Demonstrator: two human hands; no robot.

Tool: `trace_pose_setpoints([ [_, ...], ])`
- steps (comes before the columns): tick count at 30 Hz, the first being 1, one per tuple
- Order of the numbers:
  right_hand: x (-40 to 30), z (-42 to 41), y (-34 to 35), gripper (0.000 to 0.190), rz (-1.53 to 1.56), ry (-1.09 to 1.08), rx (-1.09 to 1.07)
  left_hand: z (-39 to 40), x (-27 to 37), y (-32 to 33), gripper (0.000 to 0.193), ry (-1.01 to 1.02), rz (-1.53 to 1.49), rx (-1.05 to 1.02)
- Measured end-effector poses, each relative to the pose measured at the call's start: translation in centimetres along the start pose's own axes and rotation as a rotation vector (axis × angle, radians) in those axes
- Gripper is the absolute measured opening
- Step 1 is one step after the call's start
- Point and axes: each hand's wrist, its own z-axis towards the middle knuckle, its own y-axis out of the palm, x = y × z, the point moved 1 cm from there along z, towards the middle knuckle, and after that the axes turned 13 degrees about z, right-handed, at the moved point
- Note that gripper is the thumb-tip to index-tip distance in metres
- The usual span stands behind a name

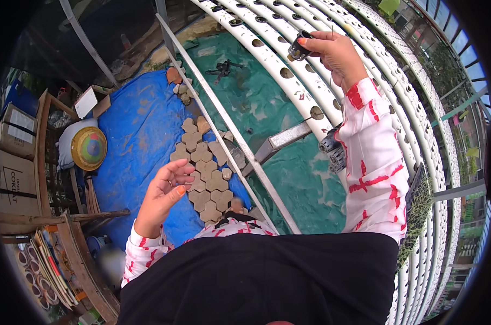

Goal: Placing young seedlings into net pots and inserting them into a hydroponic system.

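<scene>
My right hand (336,55) grips a black plastic net pot (299,48) by its rim, tilted above the white hydroponic pipes (292,75). Something yellowish-brown shows at the pot's lower end. Round holes run along the pipes; black cups sit in several at the far end, while nearer holes such as this pipe hole (286,73) hold no cup. Beside my right forearm, several stacked black net pots (334,150) lie on the pipes. My left hand (166,191) is raised over the paving stones and blue tarp, fingers apart, holding nothing.
A metal rail (233,138) crosses between me and the pipes, with a metal crossbar (284,140) under them. Hexagon-like pavers (206,170) lie on a blue tarp (135,109). A green tarp (245,85) spreads below the pipes. Seedlings (418,207) stand right; cardboard boxes (16,178) left.
</scene>
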Motion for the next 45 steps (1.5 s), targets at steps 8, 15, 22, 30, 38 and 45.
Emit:
trace_pose_setpoints([
  [8,8.6,14.1,3.5,0.04,0.109,0.046,0.102,2.1,-2.4,-4.5,0.065,-0.046,-0.057,0.234],
  [15,13.6,18.8,6.1,0.06,-0.173,0.046,0.213,9.0,-2.2,-9.1,0.062,-0.084,-0.086,0.177],
  [22,15.1,19.1,5.9,0.062,-0.366,0.122,0.25,16.4,-0.4,-12.0,0.068,-0.076,0.025,0.009],
  [30,15.5,19.3,7.4,0.062,-0.531,0.161,0.212,21.1,-0.3,-13.3,0.067,-0.114,0.034,-0.172],
  [38,15.9,17.8,8.2,0.069,-0.713,0.157,0.278,23.4,-0.4,-13.3,0.067,-0.117,0.043,-0.279],
  [45,9.8,11.8,9.2,0.057,-0.621,-0.075,0.354,26.0,-0.7,-11.3,0.063,-0.149,0.011,-0.46],
])
